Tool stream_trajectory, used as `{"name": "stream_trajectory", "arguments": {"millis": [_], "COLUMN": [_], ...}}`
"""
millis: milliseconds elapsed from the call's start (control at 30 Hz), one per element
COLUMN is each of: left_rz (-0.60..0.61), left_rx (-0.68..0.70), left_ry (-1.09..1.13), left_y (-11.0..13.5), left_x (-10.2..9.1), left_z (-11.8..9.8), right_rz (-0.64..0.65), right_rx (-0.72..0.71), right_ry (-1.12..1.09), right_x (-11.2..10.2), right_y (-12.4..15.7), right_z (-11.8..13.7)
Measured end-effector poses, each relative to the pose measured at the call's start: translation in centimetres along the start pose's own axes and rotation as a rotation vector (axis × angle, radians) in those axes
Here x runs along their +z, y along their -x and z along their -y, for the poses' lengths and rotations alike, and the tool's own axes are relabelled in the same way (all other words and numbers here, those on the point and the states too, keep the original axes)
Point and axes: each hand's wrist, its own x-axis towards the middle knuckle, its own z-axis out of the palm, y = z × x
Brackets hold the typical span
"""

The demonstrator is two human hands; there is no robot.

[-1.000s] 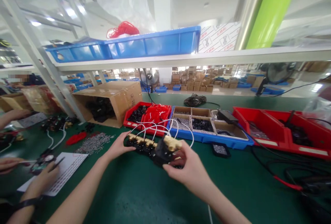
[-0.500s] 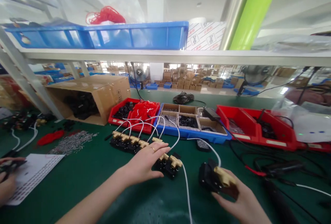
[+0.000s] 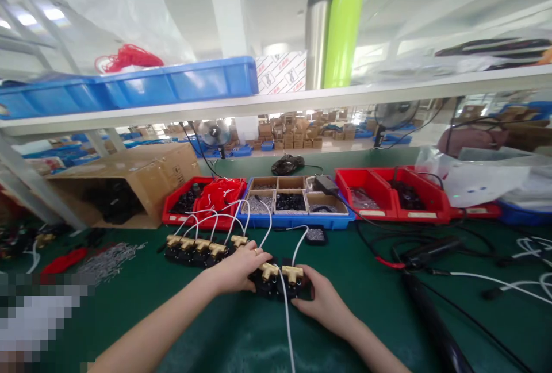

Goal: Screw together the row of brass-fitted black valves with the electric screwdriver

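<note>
Black units with brass tee fittings and white cables stand in a row on the green table. My right hand (image 3: 323, 299) grips the rightmost black unit (image 3: 292, 275) from its right side, thumb in front and fingers behind. It stands beside another black unit (image 3: 268, 273). My left hand (image 3: 238, 266) is closed over the middle of the row, with its fingers behind that neighbouring unit and its thumb in front. Part of the row is hidden under this hand. More brass-topped units (image 3: 202, 246) stand to its left. A white cable (image 3: 288, 327) runs toward me between the two right-hand units.
Behind the row are a red bin (image 3: 237, 189), a blue divided tray (image 3: 297, 220) and more red bins (image 3: 390, 212). A cardboard box (image 3: 149, 212) and loose screws (image 3: 110, 261) lie left. Black tools and cables (image 3: 431, 252) lie right. A shelf (image 3: 293, 99) crosses above.
My right hand has brought its unit leftward to the right end of the row. My left hand has closed from a stretched-out pose over the row. The view has turned right.
</note>
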Motion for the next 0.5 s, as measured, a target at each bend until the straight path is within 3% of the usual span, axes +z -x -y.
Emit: {"name": "stream_trajectory", "arguments": {"millis": [233, 400, 500], "left_rz": [-0.025, -0.008, 0.003], "left_rx": [-0.132, -0.189, -0.216], "left_ry": [0.127, 0.155, 0.204], "left_y": [-0.4, -1.9, -4.0], "left_x": [1.3, 1.9, 2.1], "left_z": [-4.9, -11.6, -16.0], "right_rz": [0.061, 0.189, 0.235], "right_rx": [0.054, 0.091, 0.169], "right_ry": [-0.071, -0.132, -0.175], "right_x": [-3.4, -8.6, -11.6], "right_y": [2.3, 6.0, 7.9], "right_z": [-0.1, 0.2, -0.8]}}
